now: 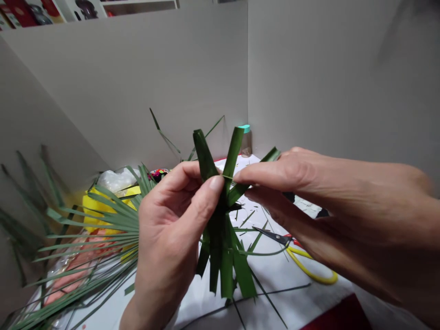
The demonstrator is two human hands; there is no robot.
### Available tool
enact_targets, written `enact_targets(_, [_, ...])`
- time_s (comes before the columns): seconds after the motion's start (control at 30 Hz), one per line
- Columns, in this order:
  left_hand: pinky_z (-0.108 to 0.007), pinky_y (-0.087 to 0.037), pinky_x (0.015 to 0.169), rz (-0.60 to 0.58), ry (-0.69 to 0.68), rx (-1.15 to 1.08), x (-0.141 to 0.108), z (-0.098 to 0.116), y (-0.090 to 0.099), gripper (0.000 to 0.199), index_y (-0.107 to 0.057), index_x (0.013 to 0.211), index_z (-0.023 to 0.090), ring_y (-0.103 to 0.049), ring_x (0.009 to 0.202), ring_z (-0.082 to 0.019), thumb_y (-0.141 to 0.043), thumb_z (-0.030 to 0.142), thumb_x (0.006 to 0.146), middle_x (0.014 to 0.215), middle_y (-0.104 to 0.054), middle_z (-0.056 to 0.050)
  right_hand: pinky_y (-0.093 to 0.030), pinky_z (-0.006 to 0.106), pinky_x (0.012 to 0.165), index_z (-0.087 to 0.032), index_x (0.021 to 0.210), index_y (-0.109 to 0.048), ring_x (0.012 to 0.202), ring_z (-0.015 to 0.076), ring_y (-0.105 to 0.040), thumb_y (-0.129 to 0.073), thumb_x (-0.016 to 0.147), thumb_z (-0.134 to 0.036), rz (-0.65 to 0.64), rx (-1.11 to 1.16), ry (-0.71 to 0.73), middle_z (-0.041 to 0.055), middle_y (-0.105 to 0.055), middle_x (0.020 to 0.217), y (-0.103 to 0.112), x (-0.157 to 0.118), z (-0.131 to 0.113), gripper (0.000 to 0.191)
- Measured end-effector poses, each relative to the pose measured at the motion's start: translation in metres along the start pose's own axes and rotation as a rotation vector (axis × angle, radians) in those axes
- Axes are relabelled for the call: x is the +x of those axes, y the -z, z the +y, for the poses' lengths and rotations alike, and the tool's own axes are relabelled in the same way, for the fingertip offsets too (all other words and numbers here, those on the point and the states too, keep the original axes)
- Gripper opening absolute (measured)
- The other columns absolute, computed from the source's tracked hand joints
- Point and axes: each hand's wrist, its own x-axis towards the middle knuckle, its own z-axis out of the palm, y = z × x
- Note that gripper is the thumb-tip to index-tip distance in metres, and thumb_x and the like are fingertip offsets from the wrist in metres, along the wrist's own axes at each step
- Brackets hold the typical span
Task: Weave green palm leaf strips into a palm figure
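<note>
Green palm leaf strips (225, 261) are gathered into a bundle in front of me, splayed at the top and bottom. My left hand (175, 224) grips the bundle from the left, its thumb pressed on the middle. Thumb and fingers of my right hand (292, 183) are pinched at the right side, where a thin strand (227, 177) runs across from the left thumb. One folded leaf strip (271, 154) sticks out above the right fingers. Scissors with yellow handles (314, 268) lie below my right hand. The bundle's far side is hidden.
A fan-shaped palm leaf (103, 233) spreads at the left over a yellow bag (94, 211) and clear plastic. Leaf scraps lie on the white table (282, 298). A bottle with a turquoise lid (246, 142) stands in the back corner. Dark red material (338, 316) lies at the front.
</note>
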Motion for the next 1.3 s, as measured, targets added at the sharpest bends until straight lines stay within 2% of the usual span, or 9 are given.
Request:
enact_targets(0.07, [-0.025,-0.059,0.080,-0.016,-0.017,0.028,-0.001,-0.001,0.000,0.008,-0.079,0.094,0.030,-0.075,0.091,-0.018,-0.074,0.023,0.092,0.097,-0.078,0.004,-0.048,0.015,0.075,-0.016,0.111,-0.071,0.072,0.0065,-0.063,-0.062,0.099,-0.008,-0.007,0.004,-0.012,-0.0059,-0.070,0.084,0.000,-0.001,-0.001,0.017])
enact_targets(0.2, [-0.026,-0.060,0.088,-0.029,-0.047,0.005,0.000,-0.003,0.001,0.011,-0.080,0.095,0.030,-0.074,0.097,-0.019,-0.075,0.021,0.091,0.096,-0.077,0.003,-0.047,0.016,0.071,-0.017,0.112,-0.071,0.067,0.0061,-0.060,-0.062,0.101,-0.011,0.008,0.001,-0.006,-0.0070,-0.069,0.081,-0.003,-0.002,-0.002,0.016])
enact_targets(0.4, [-0.023,-0.058,0.080,-0.008,0.061,-0.086,0.005,-0.001,0.000,0.004,-0.079,0.092,0.023,-0.073,0.091,-0.017,-0.076,0.022,0.089,0.092,-0.077,0.000,-0.049,0.020,0.073,-0.013,0.111,-0.076,0.069,0.0086,-0.063,-0.060,0.098,-0.006,-0.009,-0.027,0.015,-0.0031,-0.070,0.079,-0.002,0.003,0.003,0.022])
enact_targets(0.5, [-0.024,-0.057,0.083,0.019,0.085,-0.087,0.005,0.000,-0.001,0.004,-0.078,0.092,0.022,-0.074,0.094,-0.019,-0.076,0.023,0.088,0.095,-0.077,-0.001,-0.051,0.022,0.070,-0.012,0.108,-0.079,0.060,0.0094,-0.061,-0.058,0.097,-0.008,-0.042,-0.030,0.014,-0.0019,-0.070,0.075,0.001,0.005,0.003,0.025])
enact_targets(0.63, [-0.027,-0.056,0.086,0.043,0.080,-0.070,0.004,0.000,-0.002,0.003,-0.077,0.090,0.023,-0.073,0.095,-0.019,-0.077,0.022,0.087,0.092,-0.076,0.000,-0.053,0.022,0.069,-0.011,0.108,-0.080,0.055,0.0094,-0.058,-0.055,0.100,-0.013,-0.044,-0.053,0.009,-0.0009,-0.069,0.072,0.002,0.006,0.001,0.026])
enact_targets(0.7, [-0.027,-0.056,0.088,0.052,0.059,-0.065,0.003,0.000,-0.003,0.003,-0.077,0.089,0.023,-0.072,0.096,-0.019,-0.078,0.023,0.086,0.090,-0.075,0.000,-0.053,0.021,0.069,-0.013,0.108,-0.079,0.056,0.0098,-0.058,-0.055,0.101,-0.014,-0.008,-0.059,0.007,-0.0012,-0.071,0.073,0.002,0.006,0.000,0.025])
enact_targets(0.9, [-0.027,-0.055,0.087,0.077,0.060,-0.052,0.002,0.002,-0.004,0.005,-0.077,0.089,0.023,-0.070,0.094,-0.018,-0.075,0.019,0.088,0.090,-0.074,0.000,-0.052,0.024,0.066,-0.016,0.107,-0.076,0.058,0.0119,-0.061,-0.055,0.100,-0.014,-0.016,-0.020,-0.018,-0.0020,-0.073,0.074,0.000,0.004,-0.001,0.022])
enact_targets(1.1, [-0.024,-0.055,0.079,0.094,0.040,-0.030,0.003,0.000,-0.005,0.004,-0.077,0.090,0.023,-0.067,0.086,-0.015,-0.077,0.022,0.087,0.090,-0.074,0.001,-0.049,0.028,0.060,-0.017,0.099,-0.076,0.056,0.0130,-0.059,-0.050,0.101,-0.014,0.010,-0.038,-0.024,-0.0011,-0.070,0.069,-0.001,0.005,-0.003,0.027])
enact_targets(1.3, [-0.026,-0.057,0.086,0.102,0.030,-0.026,0.003,0.000,-0.006,0.005,-0.077,0.092,0.022,-0.070,0.091,-0.016,-0.075,0.019,0.088,0.092,-0.075,0.001,-0.044,0.029,0.051,-0.018,0.090,-0.078,0.051,0.0124,-0.060,-0.052,0.098,-0.014,0.005,-0.075,-0.066,-0.0018,-0.071,0.064,0.000,0.012,-0.005,0.027])
